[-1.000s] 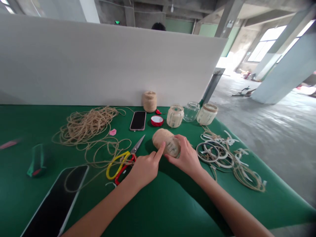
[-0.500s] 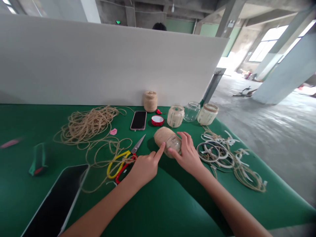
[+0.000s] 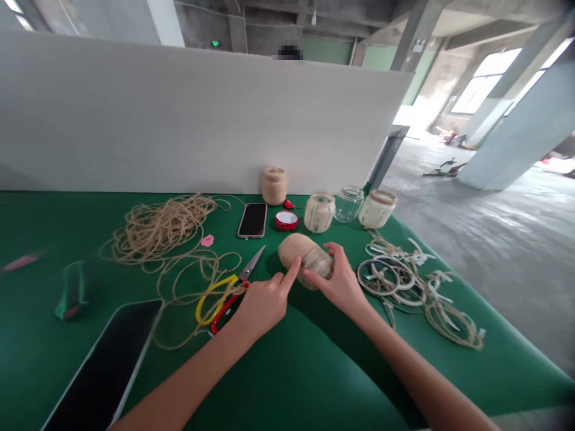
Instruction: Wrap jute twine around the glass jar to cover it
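Note:
A glass jar (image 3: 300,250) lies tilted on the table, its lower part wrapped in twine and the rest showing glass with pale strips. My right hand (image 3: 342,276) grips its bare end, thumb in front and fingers over the far side. My left hand (image 3: 267,296) has its index finger stretched out against the jar where the wrapping ends. Its other fingers are curled, and twine (image 3: 233,290) runs from the loose pile (image 3: 164,226) up to them; what lies inside the curl is hidden. Scissors (image 3: 245,274) with yellow and red handles lie beside my left hand, under strands of twine.
Behind stand a twine-wrapped jar (image 3: 274,185), two strip-covered jars (image 3: 320,212) and a clear jar (image 3: 349,205). A red tape roll (image 3: 286,220) and a phone (image 3: 252,220) lie nearby. Cord coils (image 3: 404,281) sit right, a tablet (image 3: 108,365) left. A white panel (image 3: 202,120) borders the table.
The jar has turned in my right hand, so pale strips show on glass that looked clearer before. My left index finger stays against it.

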The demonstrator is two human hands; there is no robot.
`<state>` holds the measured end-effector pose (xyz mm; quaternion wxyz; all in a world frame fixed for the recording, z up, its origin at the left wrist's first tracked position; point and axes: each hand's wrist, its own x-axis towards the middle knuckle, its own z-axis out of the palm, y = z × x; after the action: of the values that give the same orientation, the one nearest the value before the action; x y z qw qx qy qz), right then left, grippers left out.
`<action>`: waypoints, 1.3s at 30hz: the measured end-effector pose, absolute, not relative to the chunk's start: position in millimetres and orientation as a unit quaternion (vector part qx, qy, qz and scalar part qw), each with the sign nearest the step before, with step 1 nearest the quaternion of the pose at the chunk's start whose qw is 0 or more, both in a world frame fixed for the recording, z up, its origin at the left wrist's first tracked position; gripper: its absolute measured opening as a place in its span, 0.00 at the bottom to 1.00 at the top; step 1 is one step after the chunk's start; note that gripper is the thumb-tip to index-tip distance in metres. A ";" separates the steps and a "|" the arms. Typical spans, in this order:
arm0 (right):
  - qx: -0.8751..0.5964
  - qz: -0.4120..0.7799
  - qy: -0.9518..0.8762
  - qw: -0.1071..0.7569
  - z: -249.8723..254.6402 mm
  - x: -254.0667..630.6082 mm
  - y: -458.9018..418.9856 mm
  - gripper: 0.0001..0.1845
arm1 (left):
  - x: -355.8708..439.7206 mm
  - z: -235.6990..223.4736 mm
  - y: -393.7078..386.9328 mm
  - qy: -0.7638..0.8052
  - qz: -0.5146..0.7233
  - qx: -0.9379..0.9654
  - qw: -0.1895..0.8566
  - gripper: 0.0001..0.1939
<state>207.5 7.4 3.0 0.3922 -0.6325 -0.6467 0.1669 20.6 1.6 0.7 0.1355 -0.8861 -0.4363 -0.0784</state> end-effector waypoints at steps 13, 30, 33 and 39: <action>-0.602 0.055 -0.720 0.341 4.6 207.5 3.1 0.43 | 23.1 -2.9 -0.8 -0.431 -0.105 -0.889 0.109 0.35; -0.674 0.159 -0.655 0.302 11.4 208.7 3.6 0.26 | 22.9 4.1 -3.2 -0.424 -0.072 -0.895 0.115 0.36; -0.676 0.116 -0.674 0.273 12.3 208.5 1.8 0.24 | 22.4 2.4 -2.4 -0.425 -0.070 -0.895 0.115 0.36; -0.615 -0.005 -0.718 0.324 9.3 203.4 -1.4 0.42 | 22.6 -1.2 -1.7 -0.433 -0.073 -0.891 0.117 0.36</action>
<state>203.4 -1.4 9.3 0.3245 -0.6154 -0.7183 -0.0053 22.6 -1.7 -1.2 0.1170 -0.8907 -0.4332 -0.0729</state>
